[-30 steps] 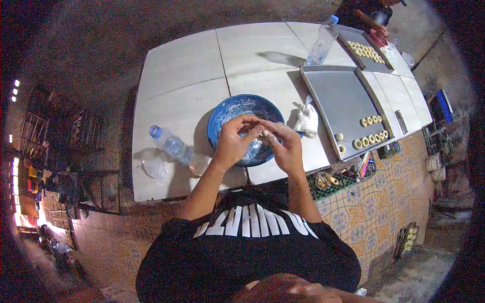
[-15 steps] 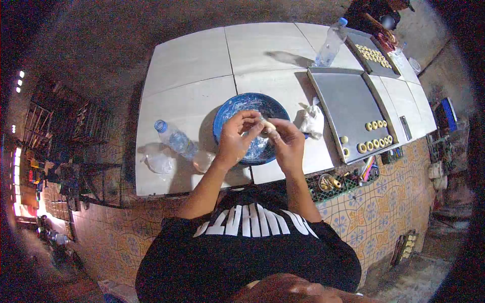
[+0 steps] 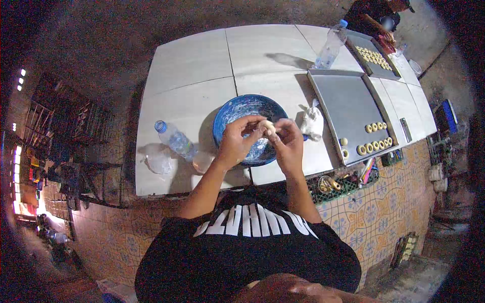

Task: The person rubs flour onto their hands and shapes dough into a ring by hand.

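A small pale piece of dough [image 3: 267,125], curved like a ring, is pinched between the fingertips of both hands. My left hand [image 3: 238,140] grips it from one side, fingers bent. On the other side my right hand [image 3: 288,145] has its thumb and fingers closed on the same piece. Both hands hover over a blue basin [image 3: 233,107] whose inside is streaked with white. To the right lies a metal tray [image 3: 346,96] with several dough rings [image 3: 376,146] along its near end.
A white cloth bundle [image 3: 312,123] sits between basin and tray. Water bottles stand left [image 3: 174,140] and far right [image 3: 331,48]. Beyond, a person [image 3: 371,17] is beside another tray [image 3: 382,71] of dough rings. A green crate [image 3: 346,188] hangs by the near edge.
The dough has turned in my fingers and shows more of its curved shape. My right fingers have shifted slightly; both hands stay above the basin.
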Demonstrator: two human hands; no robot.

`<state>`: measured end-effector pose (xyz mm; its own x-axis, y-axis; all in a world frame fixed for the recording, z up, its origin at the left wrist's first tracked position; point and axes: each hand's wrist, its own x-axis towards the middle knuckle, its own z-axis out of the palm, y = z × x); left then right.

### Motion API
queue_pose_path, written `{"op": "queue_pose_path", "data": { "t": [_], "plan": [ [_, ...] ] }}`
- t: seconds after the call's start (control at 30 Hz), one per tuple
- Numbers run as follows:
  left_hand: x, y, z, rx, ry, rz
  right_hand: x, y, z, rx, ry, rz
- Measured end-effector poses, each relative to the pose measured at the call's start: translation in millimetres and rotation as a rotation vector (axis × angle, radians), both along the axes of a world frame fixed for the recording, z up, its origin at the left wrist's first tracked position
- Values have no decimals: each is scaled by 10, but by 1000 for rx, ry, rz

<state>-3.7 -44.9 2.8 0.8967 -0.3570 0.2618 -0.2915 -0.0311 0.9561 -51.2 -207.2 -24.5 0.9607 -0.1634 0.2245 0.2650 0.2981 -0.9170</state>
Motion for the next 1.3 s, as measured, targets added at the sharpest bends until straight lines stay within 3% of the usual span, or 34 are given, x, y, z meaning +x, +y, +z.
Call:
{"op": "queue_pose_path", "data": {
  "t": [0.13,0.27,0.43,0.63,0.73,0.87,0.97,1.03,1.17,1.3],
  "plan": [
    [14,-11,92,20,-4,49,8,-20,-57,0,-45,14],
    [62,1,37,18,-23,18,6,-50,-63,-303,-67,-8],
    [58,-20,16,-27,57,31,-4,-53,-32,6,10,-27],
    [119,-9,-12,-71,70,-28,-2,-17,96,-20,7,81],
    [84,-1,-40,46,46,-24,6,33,158,-52,9,0],
    [47,42,-49,38,71,-17,-24,31,160,-63,-28,-46],
    [27,51,-39,-3,58,-6,38,28,-148,28,-31,-19],
    [3,69,-33,4,50,9,-8,126,52,50,-66,-24],
    [-33,44,5,-58,13,15,0,100,-26,-273,-90,-63],
    [-48,108,-71,30,14,22,-44,138,33,-102,-4,-151]
  ]
}}
